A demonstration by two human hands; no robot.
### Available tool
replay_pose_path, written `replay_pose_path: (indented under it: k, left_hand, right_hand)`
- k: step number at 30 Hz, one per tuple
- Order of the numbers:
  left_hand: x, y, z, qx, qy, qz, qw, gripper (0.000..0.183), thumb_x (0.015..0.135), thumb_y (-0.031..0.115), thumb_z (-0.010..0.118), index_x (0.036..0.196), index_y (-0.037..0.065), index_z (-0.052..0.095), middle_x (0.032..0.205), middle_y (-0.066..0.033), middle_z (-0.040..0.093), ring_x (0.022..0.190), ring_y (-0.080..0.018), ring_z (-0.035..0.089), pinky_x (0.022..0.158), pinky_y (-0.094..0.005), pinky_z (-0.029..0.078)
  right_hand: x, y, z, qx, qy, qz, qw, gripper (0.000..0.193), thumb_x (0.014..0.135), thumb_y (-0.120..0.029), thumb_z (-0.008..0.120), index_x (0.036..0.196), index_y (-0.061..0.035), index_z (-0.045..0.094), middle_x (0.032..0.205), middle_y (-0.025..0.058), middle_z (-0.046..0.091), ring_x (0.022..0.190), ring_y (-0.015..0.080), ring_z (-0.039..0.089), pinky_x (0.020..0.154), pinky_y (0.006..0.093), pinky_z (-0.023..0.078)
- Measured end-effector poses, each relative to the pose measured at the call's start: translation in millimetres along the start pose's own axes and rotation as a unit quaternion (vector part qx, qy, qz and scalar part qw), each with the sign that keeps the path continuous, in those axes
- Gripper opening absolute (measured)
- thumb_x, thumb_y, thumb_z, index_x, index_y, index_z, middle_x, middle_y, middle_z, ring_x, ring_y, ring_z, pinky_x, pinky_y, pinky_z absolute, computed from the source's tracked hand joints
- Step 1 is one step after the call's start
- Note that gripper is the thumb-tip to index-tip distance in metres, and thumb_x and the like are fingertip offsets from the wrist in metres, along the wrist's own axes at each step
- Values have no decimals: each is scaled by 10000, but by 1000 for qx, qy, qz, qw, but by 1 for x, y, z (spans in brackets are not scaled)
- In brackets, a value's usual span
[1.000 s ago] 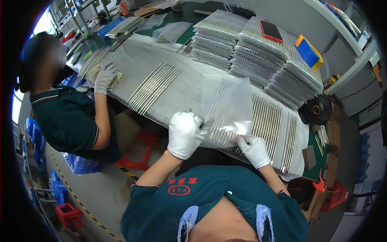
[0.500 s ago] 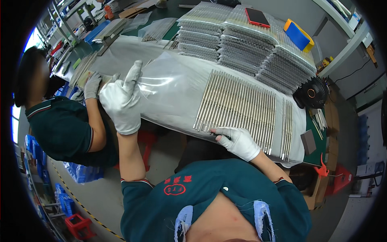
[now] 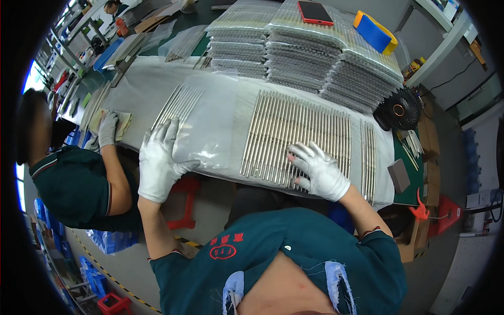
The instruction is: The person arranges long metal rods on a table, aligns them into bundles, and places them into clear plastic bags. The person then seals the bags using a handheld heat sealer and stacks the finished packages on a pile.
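My left hand (image 3: 159,165), in a white glove, is open with fingers spread, its fingertips at the lower ends of a small group of thin metal rods (image 3: 182,103). Beside it a clear plastic sheet (image 3: 210,123) lies on the white-covered table; whether the rods lie on or under its edge I cannot tell. My right hand (image 3: 321,172), also gloved, is open over the near part of a wide row of metal rods (image 3: 283,131), its bare thumb and one fingertip showing. Further right lies a narrower group of rods (image 3: 368,157).
Stacks of bubble-wrapped packs (image 3: 304,58) stand at the back, a red-edged phone (image 3: 315,12) and a blue-and-yellow tape roll (image 3: 376,32) on top. A black fan (image 3: 398,109) and a grey block (image 3: 399,176) are at the right. A co-worker (image 3: 79,178) sits close on my left.
My left hand has come down and opened; the plastic sheet now lies flat, uncovering the small rod group. My right hand has opened and moved onto the rods, the small dark object out of sight.
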State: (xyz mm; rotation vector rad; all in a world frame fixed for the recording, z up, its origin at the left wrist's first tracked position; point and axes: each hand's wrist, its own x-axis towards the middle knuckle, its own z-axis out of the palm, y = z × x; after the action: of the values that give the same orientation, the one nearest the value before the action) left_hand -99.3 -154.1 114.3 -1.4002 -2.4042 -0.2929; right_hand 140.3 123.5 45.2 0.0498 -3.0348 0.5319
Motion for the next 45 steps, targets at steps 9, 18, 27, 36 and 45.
replay_pose_path:
  k: [9,18,27,36,45]
  left_hand:
    - [64,111,127,-276,-140,137,941,560,914,392,545,1372,89,434,1386,-147,454,1298,-330,402,1075,-432,323]
    - [185,80,242,-224,-39,144,963,394,893,354,556,1215,134,613,1241,-127,578,1173,-308,522,999,-406,406]
    - [183,84,242,-232,-24,110,966,273,855,303,605,1080,172,687,950,-126,648,901,-326,596,787,-429,484]
    - [134,95,227,-210,26,119,970,321,828,350,621,1049,129,695,874,-150,648,825,-342,612,737,-435,502]
    - [102,83,175,-216,81,187,955,348,877,233,568,1209,136,601,1097,-156,624,1021,-355,581,921,-436,451]
  right_hand:
    - [57,66,21,-91,6,-16,996,624,911,-455,486,1356,-19,438,1451,196,347,1376,345,278,1147,488,171]
    - [131,110,30,-96,122,217,964,450,889,-418,524,1228,-128,583,1231,89,572,1081,300,571,898,454,470]
    - [140,110,34,-115,156,219,956,426,872,-427,538,1151,-121,637,1112,129,616,1012,313,604,841,444,503]
    - [111,81,49,-118,138,222,958,418,882,-413,528,1148,-108,632,1106,159,611,1004,345,595,854,454,488]
    - [77,60,33,-116,130,134,975,566,886,-450,509,1322,-89,494,1379,152,456,1320,307,362,1108,480,215]
